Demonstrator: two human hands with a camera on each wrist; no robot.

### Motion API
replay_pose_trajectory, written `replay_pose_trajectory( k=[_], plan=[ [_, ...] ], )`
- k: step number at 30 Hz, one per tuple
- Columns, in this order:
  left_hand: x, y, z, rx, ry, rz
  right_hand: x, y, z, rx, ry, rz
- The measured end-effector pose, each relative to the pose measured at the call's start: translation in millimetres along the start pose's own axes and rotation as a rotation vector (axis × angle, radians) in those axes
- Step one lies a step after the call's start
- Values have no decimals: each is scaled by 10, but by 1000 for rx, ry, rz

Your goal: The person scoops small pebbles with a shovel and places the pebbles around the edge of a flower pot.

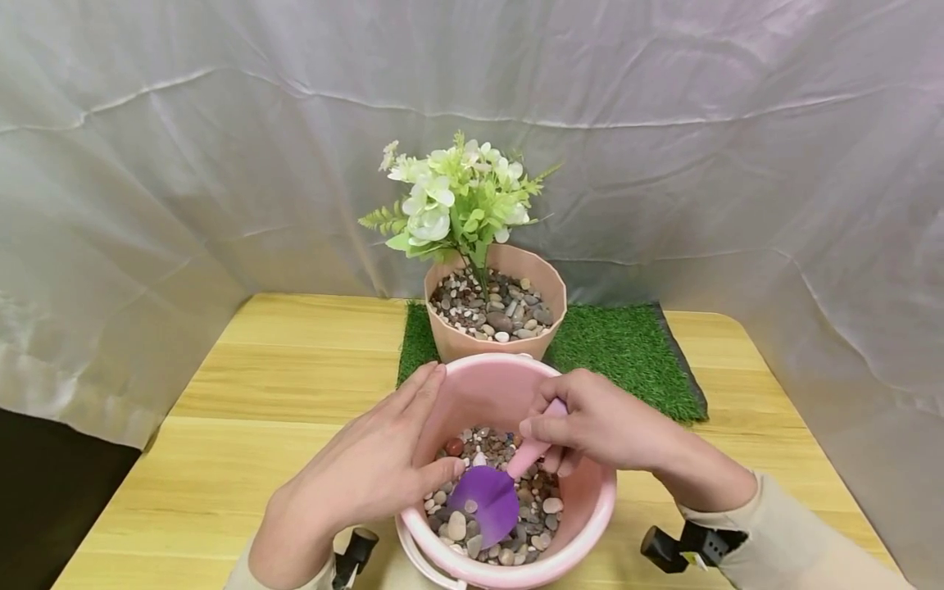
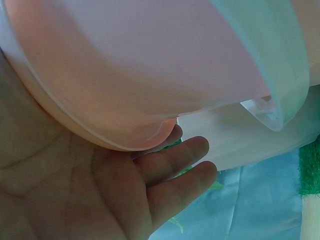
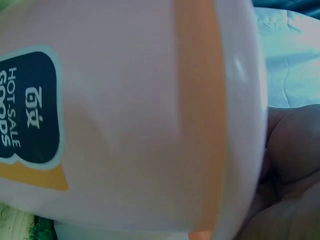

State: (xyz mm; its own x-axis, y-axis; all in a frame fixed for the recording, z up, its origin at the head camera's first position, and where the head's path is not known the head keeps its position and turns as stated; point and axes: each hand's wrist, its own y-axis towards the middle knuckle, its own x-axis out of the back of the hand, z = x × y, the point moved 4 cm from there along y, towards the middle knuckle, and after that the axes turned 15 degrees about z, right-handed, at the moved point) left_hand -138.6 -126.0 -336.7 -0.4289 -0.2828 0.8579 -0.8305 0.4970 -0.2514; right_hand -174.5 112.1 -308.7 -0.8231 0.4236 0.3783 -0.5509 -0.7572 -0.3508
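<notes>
My right hand (image 1: 597, 418) grips the pink handle of a small toy shovel (image 1: 490, 500), whose purple blade points down onto pebbles (image 1: 509, 553) inside a pink bucket (image 1: 605, 500). A few small stones lie on the blade. My left hand (image 1: 369, 459) rests on the bucket's left rim, with its thumb over the inside. In the left wrist view, the extended fingers (image 2: 182, 187) of that hand reach along the bucket's outside. The bucket wall (image 3: 125, 100), bearing a dark label, hides most of my right hand in the right wrist view.
Behind the bucket stands a pinkish flowerpot (image 1: 487, 348) of pebbles with white and green flowers (image 1: 465, 197). Artificial grass (image 1: 627, 352) lies under the pot on the wooden table (image 1: 280, 369). Grey cloth (image 1: 295, 164) hangs around the back and sides.
</notes>
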Motion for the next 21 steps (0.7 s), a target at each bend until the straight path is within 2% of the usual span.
replay_pose_trajectory(
  k=[4, 11, 21],
  plan=[
    [2, -8, 2, 0, -7, 0, 45, -16, -19, 6, 50, 15],
    [-4, -11, 7, 4, -1, 6, 125, -32, -67, -2, 127, -14],
    [-3, -12, 21, 19, -43, 21, 168, -49, -99, -5, 189, -47]
  ],
)
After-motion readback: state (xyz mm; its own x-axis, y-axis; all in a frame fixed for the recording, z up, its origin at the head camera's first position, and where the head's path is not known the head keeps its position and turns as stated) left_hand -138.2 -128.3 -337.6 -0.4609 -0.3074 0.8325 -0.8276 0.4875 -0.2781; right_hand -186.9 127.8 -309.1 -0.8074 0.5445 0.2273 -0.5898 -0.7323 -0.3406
